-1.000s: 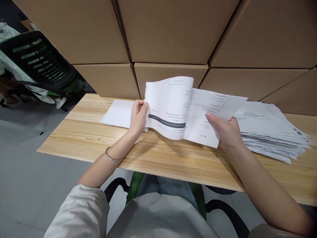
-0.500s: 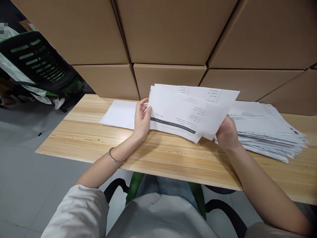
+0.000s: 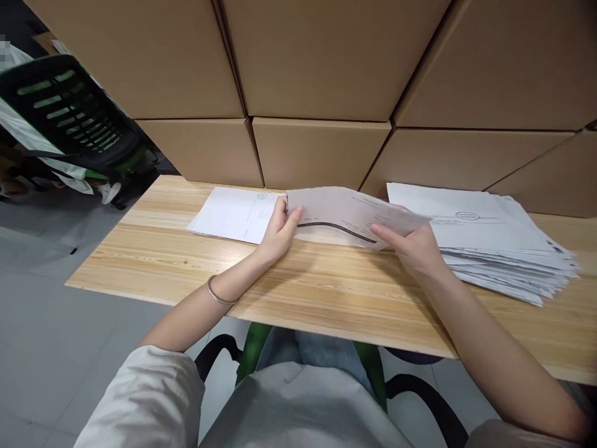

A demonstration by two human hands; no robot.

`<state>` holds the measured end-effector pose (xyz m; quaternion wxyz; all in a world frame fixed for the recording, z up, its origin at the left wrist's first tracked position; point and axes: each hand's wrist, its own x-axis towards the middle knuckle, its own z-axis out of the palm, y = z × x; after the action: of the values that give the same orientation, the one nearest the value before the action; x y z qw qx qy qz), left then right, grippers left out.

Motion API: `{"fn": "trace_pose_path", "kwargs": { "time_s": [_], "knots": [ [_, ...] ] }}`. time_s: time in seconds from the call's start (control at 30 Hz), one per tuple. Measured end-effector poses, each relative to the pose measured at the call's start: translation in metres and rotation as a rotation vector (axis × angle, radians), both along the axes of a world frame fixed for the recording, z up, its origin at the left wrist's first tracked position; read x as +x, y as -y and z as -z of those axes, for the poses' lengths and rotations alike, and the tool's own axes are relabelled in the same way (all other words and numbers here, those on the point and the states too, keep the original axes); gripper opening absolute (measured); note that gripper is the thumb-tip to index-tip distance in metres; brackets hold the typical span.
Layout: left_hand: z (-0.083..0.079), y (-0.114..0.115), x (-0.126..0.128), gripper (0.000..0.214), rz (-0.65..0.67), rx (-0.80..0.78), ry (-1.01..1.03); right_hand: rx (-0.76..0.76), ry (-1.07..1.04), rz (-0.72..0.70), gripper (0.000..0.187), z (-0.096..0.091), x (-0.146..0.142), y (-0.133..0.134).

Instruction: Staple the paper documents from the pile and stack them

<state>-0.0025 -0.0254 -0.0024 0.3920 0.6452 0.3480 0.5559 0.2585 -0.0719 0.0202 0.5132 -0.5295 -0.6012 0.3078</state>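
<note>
A stapled set of printed sheets [image 3: 340,214] with a dark band along its near edge lies low over the wooden table [image 3: 196,261], almost flat. My left hand [image 3: 278,233] pinches its left edge, thumb on top. My right hand [image 3: 413,249] holds its right end, fingers closed on the paper. A few white sheets [image 3: 228,214] lie flat on the table just left of my left hand. A thick, fanned stack of printed papers [image 3: 504,242] rests on the table to the right of my right hand.
Large cardboard boxes [image 3: 321,62] are stacked like a wall along the table's far edge. A black and green mesh chair [image 3: 69,115] stands at the upper left, with another person's light sleeve partly behind it. My own chair's armrests show below the table.
The sheets were held up and open, one page curling over. The pages came together and both hands lowered the set down toward the table, left of the thick stack.
</note>
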Motion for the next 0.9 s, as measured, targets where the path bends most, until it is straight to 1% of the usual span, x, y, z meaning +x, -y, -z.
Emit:
{"fn": "trace_pose_path", "kwargs": {
  "time_s": [0.07,0.13,0.23,0.3,0.37,0.43,0.47,0.5,0.57,0.6,0.67,0.77,0.83,0.9],
  "knots": [
    [0.001,0.001,0.002,0.036,0.009,0.023,0.007,-0.032,-0.062,-0.012,0.048,0.003,-0.004,0.000],
    [0.003,0.000,0.002,0.037,0.005,0.020,0.005,-0.072,-0.086,0.031,0.046,0.004,-0.006,0.001],
    [0.005,-0.003,0.001,0.036,-0.019,-0.065,-0.032,-0.093,-0.063,0.164,0.033,0.003,-0.008,0.003],
    [0.006,-0.005,0.000,0.033,-0.041,-0.140,-0.052,-0.090,-0.032,0.221,0.028,0.002,-0.009,0.005],
    [0.006,-0.006,-0.001,0.028,-0.058,-0.202,-0.043,-0.097,0.009,0.235,0.026,0.000,-0.009,0.008],
    [0.004,-0.006,-0.004,0.021,-0.070,-0.249,-0.033,-0.075,0.052,0.217,0.027,-0.003,-0.010,0.013],
    [0.003,-0.006,-0.005,0.023,-0.083,-0.270,-0.052,-0.052,0.074,0.199,0.030,-0.005,-0.010,0.015],
    [0.002,-0.006,-0.008,0.028,-0.102,-0.289,-0.094,-0.029,0.098,0.179,0.035,-0.006,-0.010,0.017],
    [-0.001,-0.007,-0.014,0.043,-0.138,-0.306,-0.255,-0.020,0.170,0.132,0.048,-0.010,-0.010,0.022],
    [-0.002,-0.007,-0.018,0.049,-0.138,-0.311,-0.363,-0.045,0.221,0.105,0.053,-0.011,-0.011,0.024],
    [-0.003,-0.008,-0.026,0.054,-0.095,-0.317,-0.596,-0.119,0.333,0.042,0.058,-0.014,-0.013,0.026],
    [-0.003,-0.007,-0.036,0.055,-0.028,-0.303,-0.884,-0.202,0.476,-0.036,0.059,-0.019,-0.018,0.028],
    [-0.004,-0.007,-0.040,0.053,0.000,-0.285,-0.995,-0.228,0.557,-0.051,0.057,-0.021,-0.021,0.028],
    [-0.005,-0.007,-0.040,0.048,0.033,-0.273,-1.051,-0.254,0.633,-0.065,0.053,-0.023,-0.022,0.027]
  ]
}}
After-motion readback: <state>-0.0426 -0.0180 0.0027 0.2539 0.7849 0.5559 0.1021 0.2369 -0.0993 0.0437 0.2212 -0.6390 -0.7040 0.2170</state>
